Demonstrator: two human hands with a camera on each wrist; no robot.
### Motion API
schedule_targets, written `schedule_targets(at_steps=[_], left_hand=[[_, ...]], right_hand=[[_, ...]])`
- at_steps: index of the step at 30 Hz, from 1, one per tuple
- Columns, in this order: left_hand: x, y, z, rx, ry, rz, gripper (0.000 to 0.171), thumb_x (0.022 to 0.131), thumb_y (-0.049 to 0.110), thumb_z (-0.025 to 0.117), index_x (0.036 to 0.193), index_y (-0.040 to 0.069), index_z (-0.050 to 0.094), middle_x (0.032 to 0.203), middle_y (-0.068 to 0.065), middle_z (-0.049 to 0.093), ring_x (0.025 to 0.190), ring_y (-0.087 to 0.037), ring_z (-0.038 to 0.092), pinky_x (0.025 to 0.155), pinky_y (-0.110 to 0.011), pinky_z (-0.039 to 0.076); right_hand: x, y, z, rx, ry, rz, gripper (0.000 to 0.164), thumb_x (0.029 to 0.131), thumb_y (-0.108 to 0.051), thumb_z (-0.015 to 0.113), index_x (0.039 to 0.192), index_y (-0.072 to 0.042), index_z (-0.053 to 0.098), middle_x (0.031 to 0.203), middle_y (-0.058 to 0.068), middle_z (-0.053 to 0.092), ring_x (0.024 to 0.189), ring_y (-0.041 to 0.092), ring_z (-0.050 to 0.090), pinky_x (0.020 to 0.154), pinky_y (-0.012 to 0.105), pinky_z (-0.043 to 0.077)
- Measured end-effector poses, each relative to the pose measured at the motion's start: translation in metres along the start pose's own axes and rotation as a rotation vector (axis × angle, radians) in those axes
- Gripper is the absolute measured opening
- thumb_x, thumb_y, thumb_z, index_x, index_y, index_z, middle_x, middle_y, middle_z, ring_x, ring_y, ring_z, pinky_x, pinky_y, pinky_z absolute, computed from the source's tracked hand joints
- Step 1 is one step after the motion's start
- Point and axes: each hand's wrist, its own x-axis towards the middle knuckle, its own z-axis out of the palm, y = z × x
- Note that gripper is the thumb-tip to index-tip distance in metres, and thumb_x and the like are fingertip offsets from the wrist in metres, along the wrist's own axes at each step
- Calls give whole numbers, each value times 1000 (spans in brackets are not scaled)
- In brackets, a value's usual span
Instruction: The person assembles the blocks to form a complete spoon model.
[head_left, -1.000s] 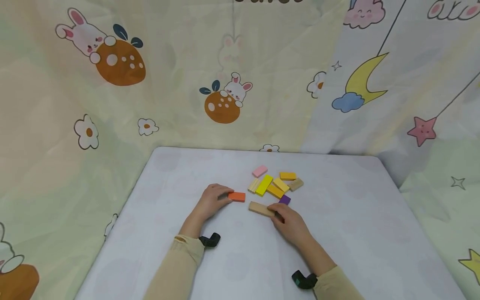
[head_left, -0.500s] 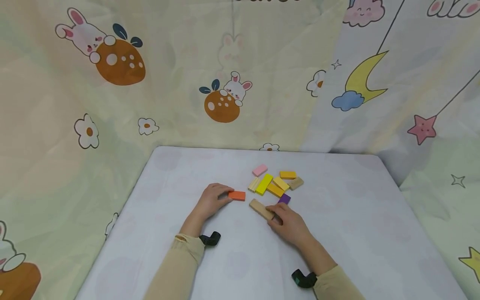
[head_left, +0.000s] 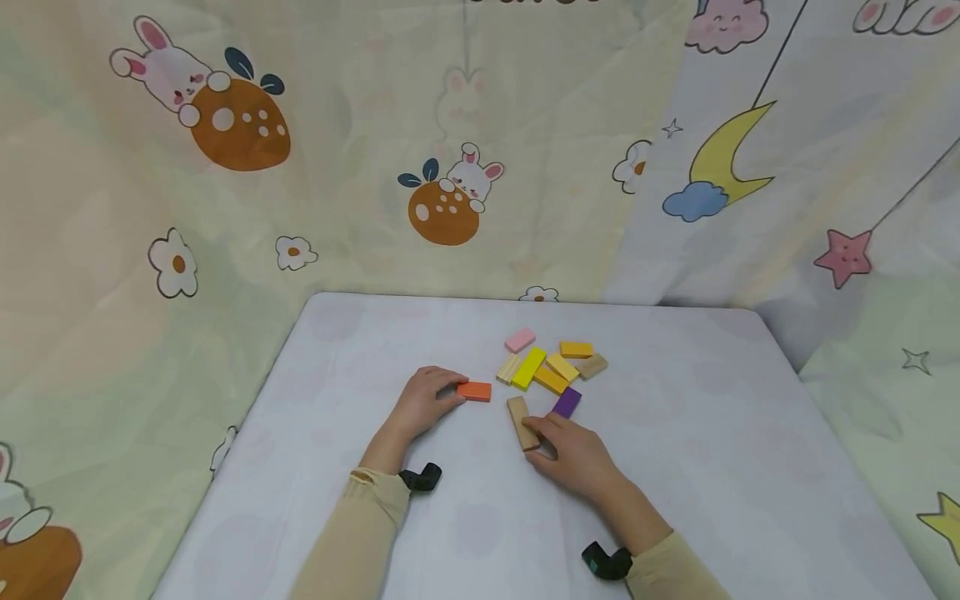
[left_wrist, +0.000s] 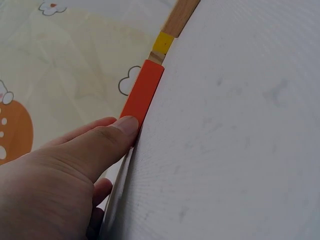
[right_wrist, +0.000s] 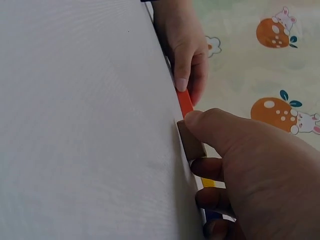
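Note:
My left hand (head_left: pixel 424 406) pinches the left end of an orange wooden block (head_left: pixel 477 391) between thumb and fingers; in the left wrist view the thumb lies across the orange block (left_wrist: pixel 144 90). My right hand (head_left: pixel 573 454) grips the near end of a natural-wood block (head_left: pixel 519 419), which points away from me, right of the orange one. In the right wrist view, thumb and forefinger hold that wooden block (right_wrist: pixel 191 141) at its end. A purple block (head_left: pixel 567 403) lies just beyond the right hand's fingers.
Behind the hands lies a loose group: a pink block (head_left: pixel 520 340), a bright yellow block (head_left: pixel 529 369), a striped pale block (head_left: pixel 507 369), several orange-yellow blocks (head_left: pixel 576 350) and a tan block (head_left: pixel 592 367). The white tabletop (head_left: pixel 480 517) meets a printed cloth (head_left: pixel 337 150) behind.
The right hand has swung the natural-wood block from lying nearly crosswise to pointing away, and shifted slightly left and nearer, showing more of the purple block. The left hand stays put.

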Motion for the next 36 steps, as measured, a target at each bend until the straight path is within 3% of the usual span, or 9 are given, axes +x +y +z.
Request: schedule_targets(at_steps=[6, 11, 15, 20, 28, 36], left_hand=[[-1, -2, 0, 3, 7, 7, 36, 90, 42, 71, 125, 33, 67, 127, 12, 66, 129, -20, 50, 112, -43, 39], [1, -1, 0, 8, 2, 20, 36, 91, 43, 70, 125, 33, 67, 127, 11, 66, 129, -21, 51, 112, -42, 39], [1, 0, 0, 14, 14, 29, 36, 90, 41, 71, 125, 32, 67, 126, 11, 67, 128, -21, 52, 111, -43, 40], [0, -2, 1, 2, 10, 26, 36, 90, 42, 70, 125, 32, 67, 126, 11, 67, 128, -21, 51, 111, -44, 40], [1, -3, 1, 14, 6, 24, 36, 91, 43, 70, 125, 33, 67, 126, 12, 66, 128, -19, 51, 111, -42, 40], [0, -1, -1, 13, 10, 23, 36, 90, 42, 70, 125, 32, 68, 126, 11, 67, 127, -20, 52, 111, -42, 39]], right_hand=[[1, -1, -5, 34, -36, -33, 55, 85, -44, 74, 135, -28, 58, 104, -12, 62, 87, 2, 54, 79, 27, 54], [5, 4, -10, 188, -106, 0, 52, 87, -41, 73, 136, -31, 57, 114, -16, 61, 94, 3, 54, 88, 31, 54], [14, 9, -12, 276, -136, 66, 61, 87, -44, 74, 142, -34, 50, 138, -14, 52, 113, 7, 55, 100, 37, 52], [25, 9, -17, 264, -182, 91, 78, 81, -52, 77, 149, -36, 42, 158, -7, 35, 141, 22, 42, 111, 49, 43], [35, 11, -18, 240, -204, 55, 87, 76, -59, 77, 151, -34, 40, 160, -4, 32, 146, 23, 36, 114, 50, 39], [35, 14, -17, 225, -207, 15, 84, 77, -56, 79, 149, -33, 42, 154, -3, 41, 138, 21, 44, 112, 47, 42]])
